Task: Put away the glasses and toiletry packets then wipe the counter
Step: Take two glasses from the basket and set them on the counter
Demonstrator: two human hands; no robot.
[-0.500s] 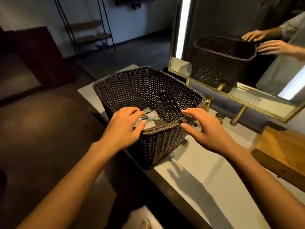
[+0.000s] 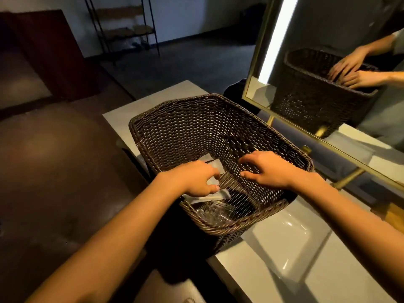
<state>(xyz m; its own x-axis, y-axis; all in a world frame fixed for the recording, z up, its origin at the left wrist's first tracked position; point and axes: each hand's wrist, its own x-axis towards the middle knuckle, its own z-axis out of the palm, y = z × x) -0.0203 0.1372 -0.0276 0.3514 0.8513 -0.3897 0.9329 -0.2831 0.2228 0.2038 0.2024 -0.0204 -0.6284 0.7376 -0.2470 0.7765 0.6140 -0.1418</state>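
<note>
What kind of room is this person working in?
Most likely a bathroom vanity, perhaps in a hotel. A gold-framed mirror with a lit strip stands over a pale counter with a white basin set in it, and a wicker basket sits on the counter.

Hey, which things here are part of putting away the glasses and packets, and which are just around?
Job:
basket
packets under the left hand
clear glassware in the near compartment
right hand inside the basket
counter

Just around:
mirror
shelf rack
</note>
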